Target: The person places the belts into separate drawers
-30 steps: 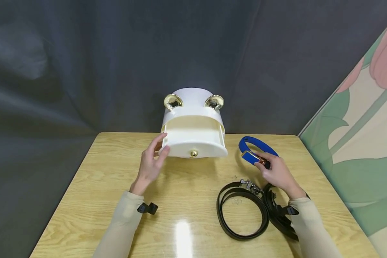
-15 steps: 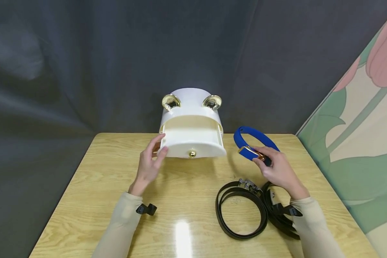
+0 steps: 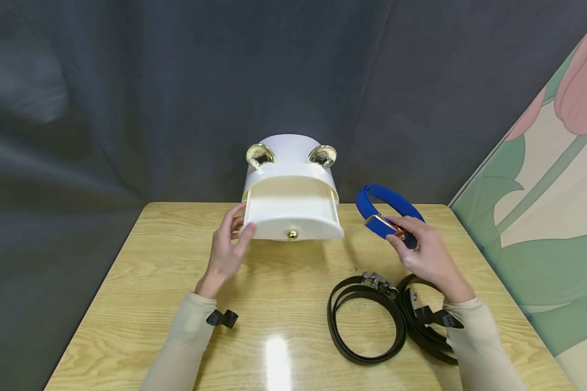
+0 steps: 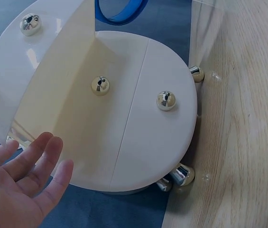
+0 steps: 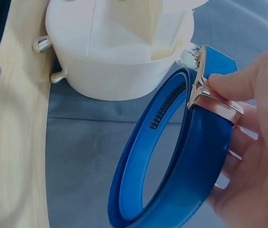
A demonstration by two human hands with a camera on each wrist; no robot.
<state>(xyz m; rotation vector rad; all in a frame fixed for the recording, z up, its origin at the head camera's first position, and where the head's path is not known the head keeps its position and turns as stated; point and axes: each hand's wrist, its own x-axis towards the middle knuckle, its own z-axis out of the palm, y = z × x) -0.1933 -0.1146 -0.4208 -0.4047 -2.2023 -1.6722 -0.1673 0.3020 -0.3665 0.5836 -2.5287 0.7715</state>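
A white rounded drawer box with gold-coloured ear-like rings [image 3: 289, 157] stands at the table's back edge in the head view. Its top drawer [image 3: 293, 227] is pulled out, showing a bare inside and a round gold knob. My left hand [image 3: 225, 247] holds the drawer's left end, thumb on the front panel and fingers along the side. To the right of the box, a coiled blue belt [image 3: 388, 196] hangs above the table. My right hand [image 3: 428, 252] pinches it at the gold-coloured buckle [image 5: 214, 102], with the loop hanging from the fingers in the right wrist view.
Two coiled black belts lie on the wooden table [image 3: 151, 271]: one black belt [image 3: 333, 320] with a silver buckle, and another black belt [image 3: 423, 339] partly under my right wrist. A dark curtain [image 3: 225, 81] hangs behind; a flower-patterned panel [image 3: 543, 217] stands at right.
My right hand has raised the blue belt slightly and tilted it, and has shifted a little to the right. The left hand stays at the drawer, which has not visibly moved.
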